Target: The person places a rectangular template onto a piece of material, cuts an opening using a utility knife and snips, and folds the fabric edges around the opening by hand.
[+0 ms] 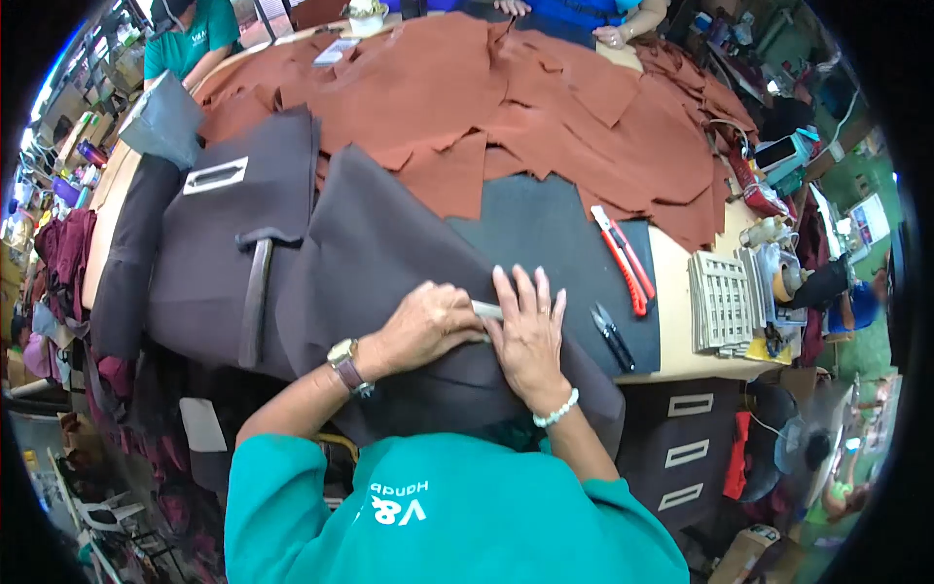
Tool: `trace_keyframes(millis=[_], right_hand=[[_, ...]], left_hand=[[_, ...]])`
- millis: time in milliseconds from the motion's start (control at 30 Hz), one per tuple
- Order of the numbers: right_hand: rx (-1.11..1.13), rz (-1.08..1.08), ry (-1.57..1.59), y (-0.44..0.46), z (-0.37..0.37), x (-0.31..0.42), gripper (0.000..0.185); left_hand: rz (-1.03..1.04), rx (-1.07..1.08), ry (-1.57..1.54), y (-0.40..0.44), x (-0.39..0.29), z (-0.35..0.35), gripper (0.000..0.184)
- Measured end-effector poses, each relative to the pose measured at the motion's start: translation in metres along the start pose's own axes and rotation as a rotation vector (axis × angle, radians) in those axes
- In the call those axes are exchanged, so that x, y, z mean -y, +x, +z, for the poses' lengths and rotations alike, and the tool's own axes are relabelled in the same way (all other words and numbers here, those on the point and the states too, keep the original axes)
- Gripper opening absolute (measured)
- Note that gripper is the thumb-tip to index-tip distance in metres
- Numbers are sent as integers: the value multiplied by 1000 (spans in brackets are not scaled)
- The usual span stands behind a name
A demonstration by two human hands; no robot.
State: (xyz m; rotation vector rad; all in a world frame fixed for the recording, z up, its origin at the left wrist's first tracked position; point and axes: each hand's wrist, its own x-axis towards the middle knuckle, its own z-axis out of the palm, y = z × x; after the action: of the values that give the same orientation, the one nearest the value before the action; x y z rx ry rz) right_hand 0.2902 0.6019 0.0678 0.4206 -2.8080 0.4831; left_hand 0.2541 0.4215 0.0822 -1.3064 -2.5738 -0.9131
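Observation:
A large dark brown sheet of leather-like material (389, 234) lies folded across the table's near edge and hangs over it. My left hand (433, 321), with a watch at the wrist, rests on this sheet with its fingers curled together around one end of a short pale strip (488, 310). Beside it my right hand (530, 336), wearing a beaded bracelet, lies flat with fingers spread. Its thumb and palm side touch the strip's other end. What lies under both hands is hidden.
Left, a hammer (258, 292) lies on dark panels by a framed slot (216, 176) and a grey block (163, 122). Right are a red cutter (625, 261), thread snips (613, 339) and stacked pale frames (720, 302). Rust-brown leather (409, 88) covers the back; two people are across.

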Motion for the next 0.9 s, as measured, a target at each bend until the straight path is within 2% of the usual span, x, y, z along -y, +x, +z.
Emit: trace_keyframes(millis=[133,233,333,467,733,900], right_hand=[[46,119,-16,-6,-9,-13,70],[44,145,-24,-11,-10,-17,69],[51,65,-96,1,-1,3,67],[47,-44,-30,21,23,37,65],[45,67,-34,6,6,14,69],[33,-71,-30,25,20,42,67]], left_hand=[[-140,107,49,-15,6,-34,11],[-228,108,-61,-27,15,-39,13],[-244,73,-113,-28,16,-36,14],[-227,18,-74,-34,17,-31,16],[-283,-78,-77,-53,22,-39,19],[-258,-114,-94,-54,26,-36,19]])
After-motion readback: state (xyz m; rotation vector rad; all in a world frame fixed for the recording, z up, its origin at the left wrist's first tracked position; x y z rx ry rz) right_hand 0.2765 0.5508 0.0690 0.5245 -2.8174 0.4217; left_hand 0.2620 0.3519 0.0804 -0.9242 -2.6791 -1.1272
